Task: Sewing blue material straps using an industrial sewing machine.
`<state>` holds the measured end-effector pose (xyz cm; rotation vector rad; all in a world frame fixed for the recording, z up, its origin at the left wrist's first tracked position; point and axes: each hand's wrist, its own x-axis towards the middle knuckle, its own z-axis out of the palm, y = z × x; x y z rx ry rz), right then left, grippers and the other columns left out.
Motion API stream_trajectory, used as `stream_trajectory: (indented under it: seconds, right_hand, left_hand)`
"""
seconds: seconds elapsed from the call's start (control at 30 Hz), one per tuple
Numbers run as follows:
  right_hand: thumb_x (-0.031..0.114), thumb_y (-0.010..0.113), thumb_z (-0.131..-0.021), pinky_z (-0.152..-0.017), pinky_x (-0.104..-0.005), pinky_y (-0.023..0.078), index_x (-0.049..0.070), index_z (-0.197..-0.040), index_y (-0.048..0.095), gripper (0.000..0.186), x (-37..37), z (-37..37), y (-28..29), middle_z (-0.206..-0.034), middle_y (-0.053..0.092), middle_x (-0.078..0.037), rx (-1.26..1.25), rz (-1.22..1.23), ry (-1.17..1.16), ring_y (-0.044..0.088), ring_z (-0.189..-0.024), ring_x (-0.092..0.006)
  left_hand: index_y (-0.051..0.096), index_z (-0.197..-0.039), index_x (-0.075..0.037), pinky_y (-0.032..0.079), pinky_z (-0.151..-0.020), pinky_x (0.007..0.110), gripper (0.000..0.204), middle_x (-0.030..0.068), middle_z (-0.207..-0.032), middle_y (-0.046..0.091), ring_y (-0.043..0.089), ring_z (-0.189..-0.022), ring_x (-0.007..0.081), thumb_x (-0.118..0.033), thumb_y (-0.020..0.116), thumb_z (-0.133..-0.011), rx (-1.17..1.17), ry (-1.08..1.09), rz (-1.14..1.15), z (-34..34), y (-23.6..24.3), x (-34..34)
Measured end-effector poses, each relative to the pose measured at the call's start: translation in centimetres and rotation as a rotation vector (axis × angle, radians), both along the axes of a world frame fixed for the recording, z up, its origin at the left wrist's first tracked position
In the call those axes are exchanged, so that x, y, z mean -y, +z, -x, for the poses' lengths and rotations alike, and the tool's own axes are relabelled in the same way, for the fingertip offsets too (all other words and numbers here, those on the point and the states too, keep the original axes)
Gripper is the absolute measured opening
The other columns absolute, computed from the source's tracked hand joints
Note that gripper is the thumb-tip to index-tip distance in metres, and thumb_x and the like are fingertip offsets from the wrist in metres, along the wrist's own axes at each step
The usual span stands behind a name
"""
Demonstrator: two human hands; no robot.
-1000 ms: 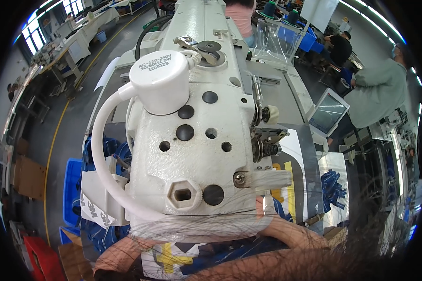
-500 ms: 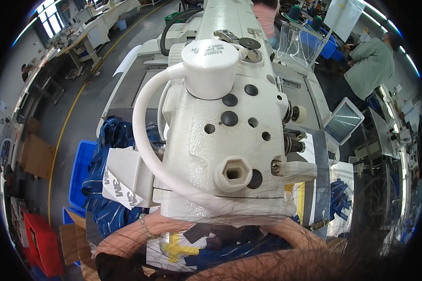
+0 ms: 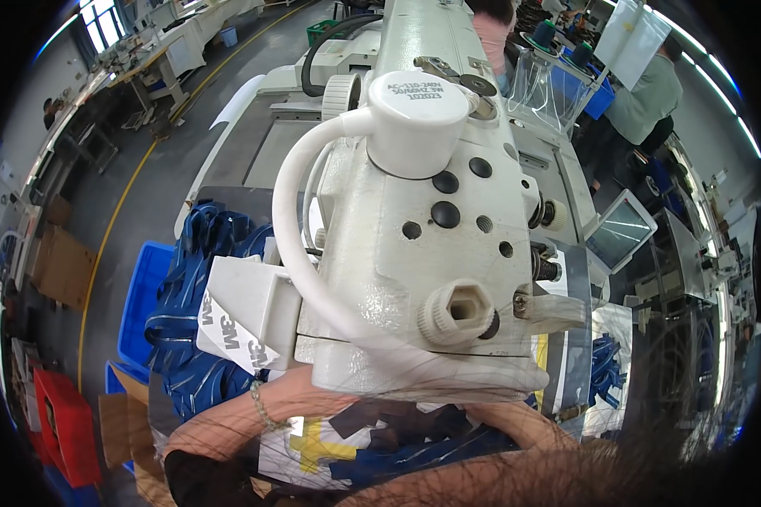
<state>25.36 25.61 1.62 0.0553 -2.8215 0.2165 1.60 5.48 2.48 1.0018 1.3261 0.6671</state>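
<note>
A white industrial sewing machine head [image 3: 372, 279] fills the middle of the view and hides both my hands. My left forearm [image 3: 228, 422], with a beaded bracelet [image 3: 258, 406] at the wrist, reaches in behind its lower left edge. From the other side my right forearm [image 3: 516, 422] bends in under the lower right edge. What the fingers touch cannot be seen. Between the forearms lie dark blue strips [image 3: 431, 460] and a white sheet with yellow tape [image 3: 317, 448]. A heap of blue straps [image 3: 186, 355] lies left of the machine, near my left wrist.
Left of the machine stand a blue bin [image 3: 135, 313], a cardboard box [image 3: 123, 431] and a red bin [image 3: 68, 427]. To the right are more blue strips [image 3: 606, 367] and a tilted screen [image 3: 621, 224]. A person in pale green [image 3: 647, 101] stands beyond.
The whole view has shifted, so the machine sits slightly further right in it. Both forearms keep nearly the same pose. The person in pale green has moved a little leftward.
</note>
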Motion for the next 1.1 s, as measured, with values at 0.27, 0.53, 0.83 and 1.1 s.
stream_trajectory:
  seconds: [0.27, 0.53, 0.83, 1.1]
  right_hand:
    - [0.009, 0.063, -0.064, -0.075, -0.0365, 0.047, 0.007, -0.093, 0.062, 0.029, 0.1, -0.1, 0.2, -0.101, 0.062, -0.005, -0.029, -0.021, 0.028, 0.059, -0.096, -0.0228]
    - [0.008, 0.062, -0.063, -0.074, -0.0369, 0.047, 0.006, -0.091, 0.06, 0.029, 0.1, -0.5, -0.8, -0.1, 0.061, -0.007, 0.013, -0.014, 0.044, 0.059, -0.094, -0.0236]
    - [0.006, 0.062, -0.061, -0.073, -0.037, 0.047, 0.006, -0.091, 0.061, 0.029, 0.1, -0.5, -0.9, -0.099, 0.061, -0.008, 0.024, 0.026, 0.046, 0.059, -0.093, -0.0241]
    - [0.006, 0.062, -0.062, -0.072, -0.0376, 0.047, 0.007, -0.09, 0.061, 0.029, 0.1, -0.5, -1.0, -0.099, 0.061, -0.007, 0.018, 0.037, 0.059, 0.06, -0.092, -0.0239]
  left_hand:
    - [0.035, -0.133, 0.008, 0.032, -0.108, 0.033, 0.04, 0.0209, -0.134, 0.042, 0.043, -0.124, 0.0271, -0.012, 0.029, -0.098, 0.01, 0.001, -0.041, 0.0, 1.0, 0.1]
    - [0.037, -0.132, 0.006, 0.033, -0.106, 0.033, 0.04, 0.0192, -0.133, 0.044, 0.044, -0.122, 0.0265, -0.014, 0.032, -0.097, 0.047, -0.003, -0.034, -0.1, 0.3, -0.1]
    - [0.039, -0.13, 0.004, 0.035, -0.104, 0.033, 0.039, 0.0172, -0.131, 0.045, 0.046, -0.12, 0.026, -0.015, 0.034, -0.097, 0.049, -0.015, -0.034, -0.2, 0.2, -0.2]
    - [0.041, -0.129, 0.002, 0.037, -0.102, 0.032, 0.039, 0.0155, -0.13, 0.047, 0.048, -0.118, 0.0254, -0.017, 0.037, -0.096, 0.035, -0.031, -0.038, -0.2, 0.1, -0.2]
